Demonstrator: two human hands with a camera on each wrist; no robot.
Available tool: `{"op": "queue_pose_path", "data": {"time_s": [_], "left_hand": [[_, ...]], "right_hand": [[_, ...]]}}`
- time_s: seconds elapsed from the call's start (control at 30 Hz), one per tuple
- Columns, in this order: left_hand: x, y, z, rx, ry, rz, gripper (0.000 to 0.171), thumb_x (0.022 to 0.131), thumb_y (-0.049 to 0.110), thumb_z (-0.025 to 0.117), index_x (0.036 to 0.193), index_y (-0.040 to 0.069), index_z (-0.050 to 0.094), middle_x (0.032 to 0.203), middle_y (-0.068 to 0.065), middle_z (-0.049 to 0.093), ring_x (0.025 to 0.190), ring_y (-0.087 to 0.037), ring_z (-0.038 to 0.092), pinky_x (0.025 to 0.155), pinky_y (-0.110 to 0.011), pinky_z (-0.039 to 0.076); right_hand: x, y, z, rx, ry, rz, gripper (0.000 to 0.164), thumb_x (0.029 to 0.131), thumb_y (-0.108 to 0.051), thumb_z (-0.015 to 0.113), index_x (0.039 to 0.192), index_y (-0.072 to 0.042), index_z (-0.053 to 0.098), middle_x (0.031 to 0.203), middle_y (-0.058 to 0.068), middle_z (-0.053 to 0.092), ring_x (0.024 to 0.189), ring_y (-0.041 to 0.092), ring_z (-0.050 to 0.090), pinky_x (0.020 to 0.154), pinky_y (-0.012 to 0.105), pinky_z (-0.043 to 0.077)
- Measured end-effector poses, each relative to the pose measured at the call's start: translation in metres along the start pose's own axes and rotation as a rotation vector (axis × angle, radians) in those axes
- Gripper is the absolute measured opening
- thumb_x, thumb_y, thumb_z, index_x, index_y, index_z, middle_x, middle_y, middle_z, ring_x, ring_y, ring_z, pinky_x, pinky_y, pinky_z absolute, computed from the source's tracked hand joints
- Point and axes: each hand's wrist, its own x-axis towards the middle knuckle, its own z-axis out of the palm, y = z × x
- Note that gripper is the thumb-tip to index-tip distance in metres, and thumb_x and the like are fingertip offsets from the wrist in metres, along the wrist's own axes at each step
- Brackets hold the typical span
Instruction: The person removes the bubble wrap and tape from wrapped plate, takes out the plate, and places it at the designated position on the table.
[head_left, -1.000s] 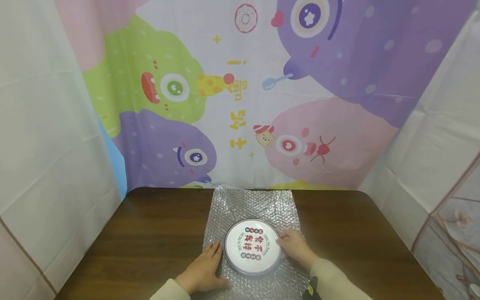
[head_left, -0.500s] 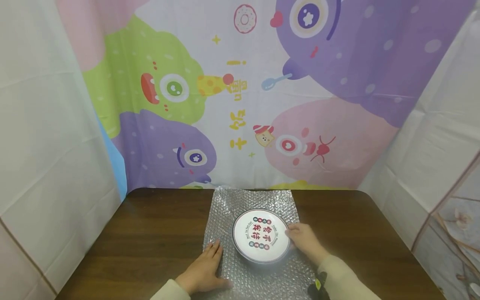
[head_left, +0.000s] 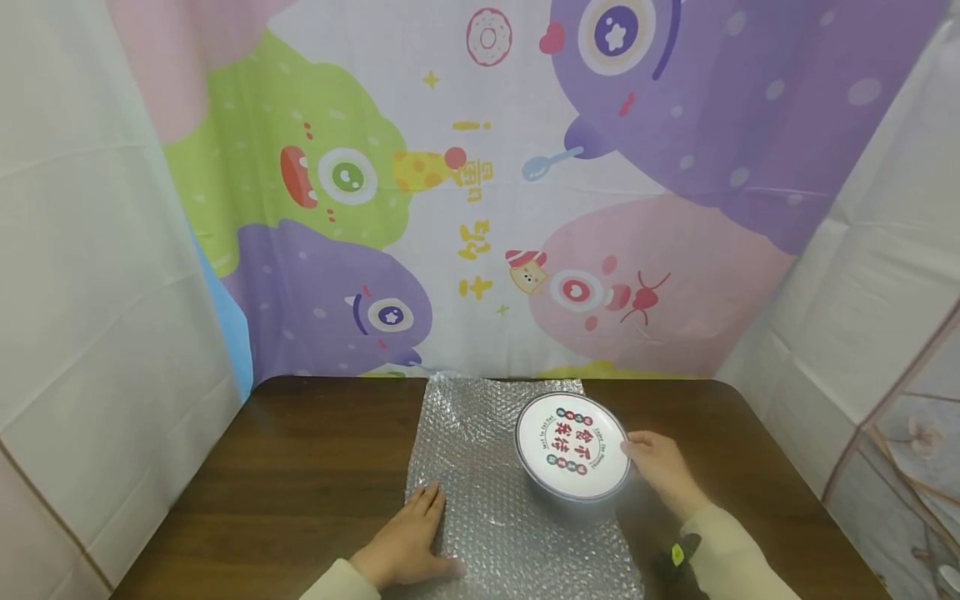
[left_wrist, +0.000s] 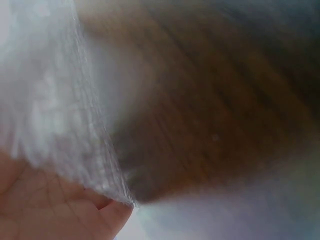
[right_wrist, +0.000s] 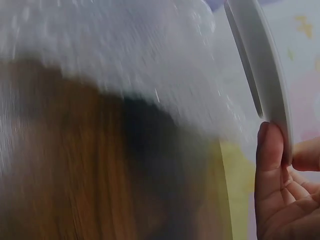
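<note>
A round white plate with a dark rim and red lettering is tilted above the bubble wrap. My right hand pinches its right rim between thumb and fingers. Edge-on in the right wrist view, the plate shows its raised foot ring, with the right hand at its lower end. My left hand rests on the left edge of the bubble wrap, its fingers stretched out. The left wrist view is blurred; part of the left hand appears there beside the wrap.
The dark wooden table extends on both sides of the wrap. A cartoon-printed curtain hangs behind its far edge. Pale sheets flank the left and right. A dark device with a green mark sits at the right wrist.
My right hand has lifted the plate off the bubble wrap and carried it right and away from me, tilting it. The left hand has stayed in place.
</note>
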Motion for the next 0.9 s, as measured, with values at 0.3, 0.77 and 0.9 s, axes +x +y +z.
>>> {"op": "queue_pose_path", "data": {"time_s": [0.3, 0.77, 0.9], "left_hand": [[0.0, -0.001, 0.001, -0.007, -0.004, -0.004, 0.109, 0.076, 0.061, 0.072, 0.146, -0.012, 0.032, 0.157, -0.032, 0.021, 0.145, -0.052, 0.021, 0.115, -0.063, 0.026], [-0.001, 0.001, -0.001, -0.011, -0.012, -0.001, 0.108, 0.076, 0.059, 0.073, 0.145, -0.013, 0.032, 0.157, -0.032, 0.02, 0.145, -0.053, 0.021, 0.114, -0.065, 0.025], [-0.001, 0.001, -0.001, -0.009, -0.009, 0.001, 0.108, 0.076, 0.059, 0.073, 0.145, -0.013, 0.032, 0.157, -0.032, 0.021, 0.144, -0.053, 0.021, 0.114, -0.064, 0.025]], "right_hand": [[0.001, 0.026, -0.046, -0.099, 0.064, 0.066, 0.049, 0.102, -0.027, 0.048, 0.135, 0.009, 0.048, 0.129, 0.032, 0.057, 0.103, 0.031, 0.066, 0.086, 0.04, 0.058], [0.004, 0.073, -0.089, -0.11, 0.134, 0.112, 0.054, 0.102, -0.026, 0.045, 0.137, 0.015, 0.041, 0.137, 0.038, 0.047, 0.11, 0.038, 0.059, 0.09, 0.044, 0.054], [0.005, 0.085, -0.097, -0.12, 0.143, 0.117, 0.056, 0.102, -0.027, 0.045, 0.138, 0.015, 0.04, 0.14, 0.038, 0.043, 0.122, 0.048, 0.05, 0.098, 0.055, 0.048]]}}
